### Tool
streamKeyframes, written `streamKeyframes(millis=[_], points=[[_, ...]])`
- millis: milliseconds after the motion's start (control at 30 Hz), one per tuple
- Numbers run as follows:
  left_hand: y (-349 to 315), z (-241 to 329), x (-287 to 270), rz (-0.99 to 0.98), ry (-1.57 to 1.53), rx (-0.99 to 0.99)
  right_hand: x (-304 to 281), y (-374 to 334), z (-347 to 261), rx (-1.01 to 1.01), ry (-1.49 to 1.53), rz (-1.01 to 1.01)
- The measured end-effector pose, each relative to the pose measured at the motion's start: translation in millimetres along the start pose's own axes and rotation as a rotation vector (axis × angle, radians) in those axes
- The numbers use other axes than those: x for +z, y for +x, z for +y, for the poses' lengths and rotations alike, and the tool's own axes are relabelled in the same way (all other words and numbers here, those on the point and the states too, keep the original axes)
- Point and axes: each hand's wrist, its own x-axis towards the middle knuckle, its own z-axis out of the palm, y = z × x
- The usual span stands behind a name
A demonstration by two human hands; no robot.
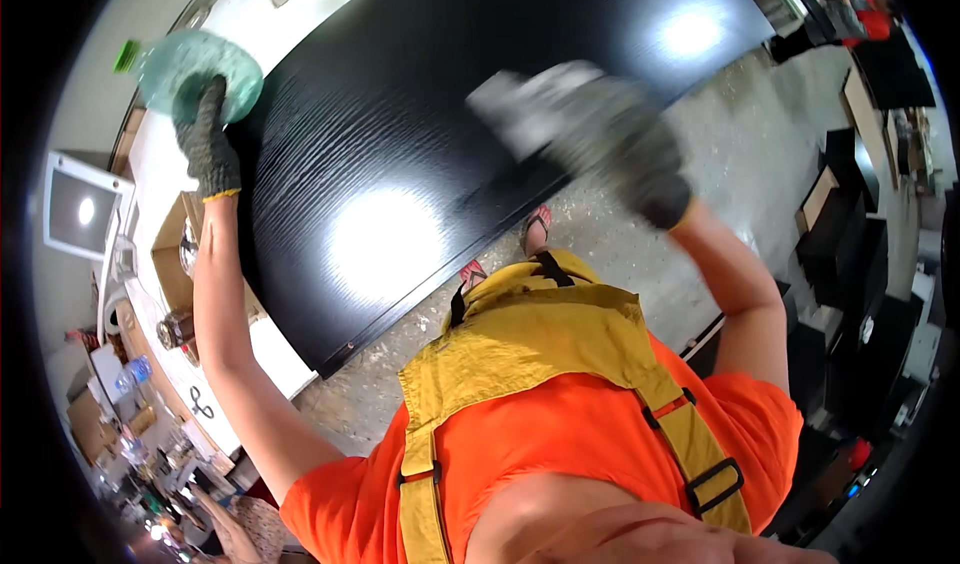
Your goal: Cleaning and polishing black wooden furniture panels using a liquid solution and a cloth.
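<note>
My left hand [207, 149], in a dark knit glove with a yellow cuff, grips a translucent green plastic bottle [165, 69] tilted on its side, its bright green cap pointing left. My right hand [630, 154], gloved too and smeared by motion, holds a whitish grey cloth [530, 104] over the near edge of a large black panel [420, 134]. The panel has a glossy, wood-grain surface and lies flat in front of me. Whether the cloth touches it, I cannot tell.
A white work table [285, 354] shows along the panel's left side, with a cardboard box [175, 239] and scissors [201, 402]. A white-framed lamp [85, 204] stands at far left. Black boxes [840, 234] are piled on the right. Other people are at the lower left and upper right.
</note>
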Motion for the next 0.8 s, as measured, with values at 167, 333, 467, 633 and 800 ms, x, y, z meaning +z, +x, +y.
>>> streamKeyframes(millis=[167, 333, 467, 633, 800], points=[[-2, 7, 3, -0.035, 0.057, -0.004, -97, -52, 190, 0.474, -0.761, -0.035], [-15, 11, 2, -0.078, -0.01, -0.084, -71, 46, 205, 0.407, -0.921, -0.048], [-15, 6, -1, -0.132, -0.079, -0.053, 22, 135, 39, -0.259, -0.634, 0.149], [-14, 4, 1, -0.125, -0.175, -0.128, 76, 98, -130, -0.667, -0.112, 0.276], [-20, 7, 1, -0.028, -0.272, -0.073, 29, 76, -13, -0.204, 0.125, 0.003]])
